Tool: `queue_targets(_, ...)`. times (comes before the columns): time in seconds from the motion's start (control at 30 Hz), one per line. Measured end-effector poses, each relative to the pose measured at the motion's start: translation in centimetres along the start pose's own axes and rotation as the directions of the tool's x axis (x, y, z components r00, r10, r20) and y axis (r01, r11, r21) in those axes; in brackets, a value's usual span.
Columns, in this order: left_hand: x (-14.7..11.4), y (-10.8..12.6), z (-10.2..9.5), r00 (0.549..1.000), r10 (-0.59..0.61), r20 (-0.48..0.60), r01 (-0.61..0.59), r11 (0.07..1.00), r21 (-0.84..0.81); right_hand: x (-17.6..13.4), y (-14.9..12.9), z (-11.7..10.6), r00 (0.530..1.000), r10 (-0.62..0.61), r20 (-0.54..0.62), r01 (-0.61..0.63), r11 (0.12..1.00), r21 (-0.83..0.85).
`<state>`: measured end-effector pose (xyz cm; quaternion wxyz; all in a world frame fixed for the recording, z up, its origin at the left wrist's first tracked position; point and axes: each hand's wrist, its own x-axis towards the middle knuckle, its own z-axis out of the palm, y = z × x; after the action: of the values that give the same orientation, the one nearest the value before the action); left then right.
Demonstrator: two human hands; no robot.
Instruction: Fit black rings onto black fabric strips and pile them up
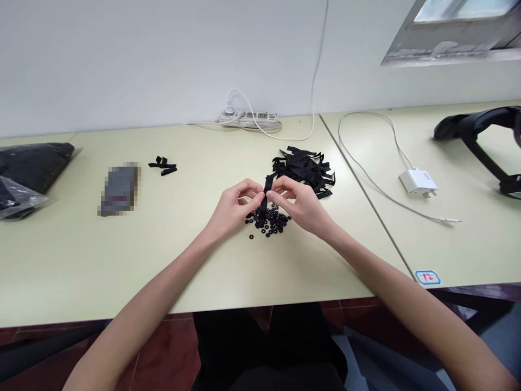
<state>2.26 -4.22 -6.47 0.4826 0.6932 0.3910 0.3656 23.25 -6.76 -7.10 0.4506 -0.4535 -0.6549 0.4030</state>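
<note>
A short black ribbon strip (268, 182) is pinched between my two hands, its ends sticking out above and below the fingertips. My left hand (239, 202) grips it from the left with thumb and fingers together. From the other side my right hand (296, 202) pinches the same strip. Whether a small part sits between the fingertips I cannot tell. Just below the hands lies a loose heap of small black round pieces with holes (273, 221), like buttons or snaps. A pile of black ribbon strips (303, 168) lies behind my right hand.
Several ribbon pieces (163, 164) and a blurred dark rectangular object (119, 190) lie left. A black bag (35, 171) sits far left. Against the wall is a power strip (249, 119). Right are a white charger (418, 182) with cable and a black headset-like object (472, 130).
</note>
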Motion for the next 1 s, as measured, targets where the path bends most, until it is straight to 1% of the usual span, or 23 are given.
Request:
queue_targets(0.1, 0.2, -0.2, -0.3, 0.999, -0.038, 0.027, 0.04, 0.997, -0.072, 0.0, 0.2, 0.0, 0.999, 0.024, 0.022, -0.027, 0.994, 0.107)
queue_targets(0.17, 0.3, -0.4, -0.4, 0.998, -0.049, 0.043, 0.053, 0.994, -0.1, 0.0, 0.3, 0.0, 1.0, 0.028, 0.013, -0.029, 0.991, 0.131)
queue_targets(0.33, 0.6, -0.9, -0.4, 0.993, -0.066, 0.099, 0.08, 0.986, -0.143, -0.1, 0.0, -0.1, 1.0, 0.009, -0.014, -0.007, 0.997, 0.076)
queue_targets(0.5, 0.6, -1.1, -0.4, 0.993, -0.043, 0.108, 0.061, 0.984, -0.167, -0.3, -0.9, -0.4, 0.996, -0.081, 0.024, 0.081, 0.997, 0.015)
queue_targets(0.6, 0.4, -0.8, -0.4, 0.997, -0.036, 0.063, 0.045, 0.989, -0.139, -0.3, -1.2, -0.6, 0.997, -0.08, 0.012, 0.08, 0.997, 0.003)
queue_targets(0.7, 0.1, -0.4, -0.2, 0.999, 0.002, -0.047, -0.005, 0.997, -0.071, -0.3, -1.0, -0.6, 0.999, -0.038, -0.027, 0.038, 0.999, -0.013)
queue_targets(0.77, -0.1, -0.2, -0.1, 0.995, 0.041, -0.096, -0.044, 0.998, -0.038, -0.2, -0.7, -0.5, 0.999, -0.012, -0.04, 0.011, 0.999, -0.036)
queue_targets(0.87, -0.3, 0.0, -0.1, 0.992, 0.07, -0.108, -0.072, 0.997, -0.02, -0.1, -0.3, -0.5, 0.999, -0.002, -0.037, 0.0, 0.999, -0.054)
queue_targets(1.0, -0.3, 0.2, -0.1, 0.995, 0.046, -0.089, -0.049, 0.998, -0.028, 0.0, -0.3, -0.6, 1.0, -0.024, -0.02, 0.023, 0.998, -0.057)
